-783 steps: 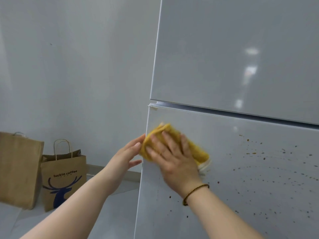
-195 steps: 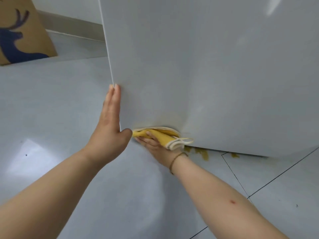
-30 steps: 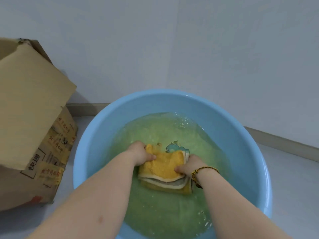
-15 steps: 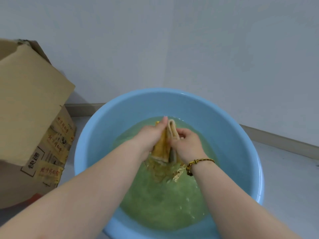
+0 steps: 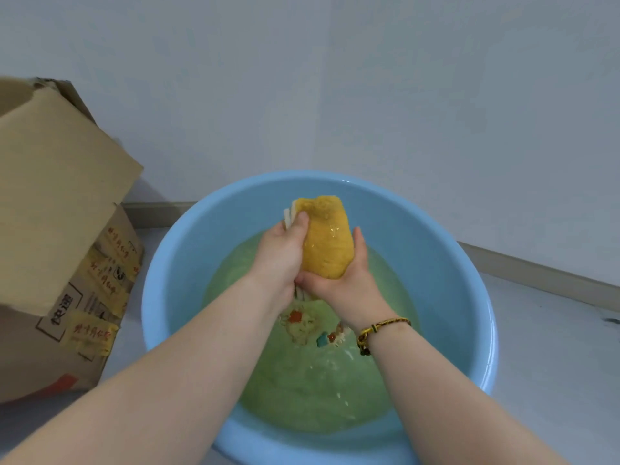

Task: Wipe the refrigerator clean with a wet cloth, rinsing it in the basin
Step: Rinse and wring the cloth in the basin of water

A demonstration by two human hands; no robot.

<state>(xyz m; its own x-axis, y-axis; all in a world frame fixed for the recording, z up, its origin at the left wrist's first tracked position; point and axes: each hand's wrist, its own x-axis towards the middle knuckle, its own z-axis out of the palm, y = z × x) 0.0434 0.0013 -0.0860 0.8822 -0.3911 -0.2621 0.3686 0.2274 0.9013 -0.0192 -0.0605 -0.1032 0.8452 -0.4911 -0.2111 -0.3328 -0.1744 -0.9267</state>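
Both hands, left hand [image 5: 280, 260] & right hand [image 5: 342, 280], fingers curled tight round sopping cloth [image 5: 327, 241], lifted above water in basin [image 5: 188, 260]. Risk: wringing too near rim, drips onto floor [image 5: 553, 364]; poor squeeze, streaks on fridge.

Open water [image 5: 315, 391] fills the basin [image 5: 174, 273] — a cardboard box [image 5: 63, 229] crowds its left side, wall [image 5: 335, 78] behind.

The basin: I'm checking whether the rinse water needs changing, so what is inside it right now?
The basin holds cloudy green water; a cartoon print shows through on the bottom. The forearms hide part of it. The cloth is held above the water.
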